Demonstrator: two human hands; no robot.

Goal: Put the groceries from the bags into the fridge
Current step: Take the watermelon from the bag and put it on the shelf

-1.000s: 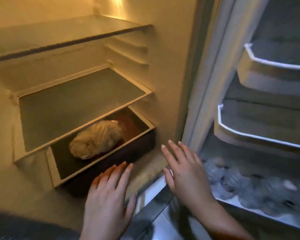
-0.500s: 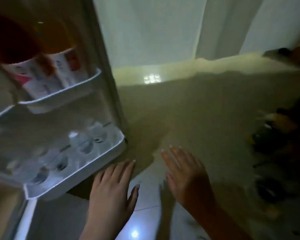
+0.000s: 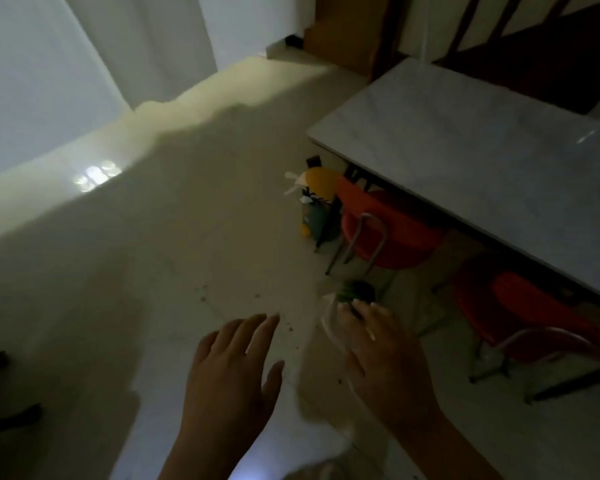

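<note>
Head view, turned away from the open fridge seen a second ago, which is now out of frame, toward the pale tiled floor [image 3: 174, 258] and a grey-topped table [image 3: 482, 147] at the far right. Two red stools [image 3: 388, 230] stand tucked under the table's near edge, and a yellow and green packet [image 3: 314, 206], possibly one of the groceries, stands upright on the floor just left of the farther stool. The left hand [image 3: 232, 372] is stretched forward over bare floor, fingers straight and slightly spread, holding nothing, much as it was half a second ago. The right hand [image 3: 381, 344] has moved onto a clear plastic bag [image 3: 329, 315] lying on the floor near the stools; its fingers rest on the film beside a dark green item [image 3: 357, 291] inside, but whether they have closed on the bag cannot be told through the blur. Nothing is being carried yet. Judged from this layout, the person has left the fridge to fetch the next grocery, and the step in hand is to grip the bag.
</note>
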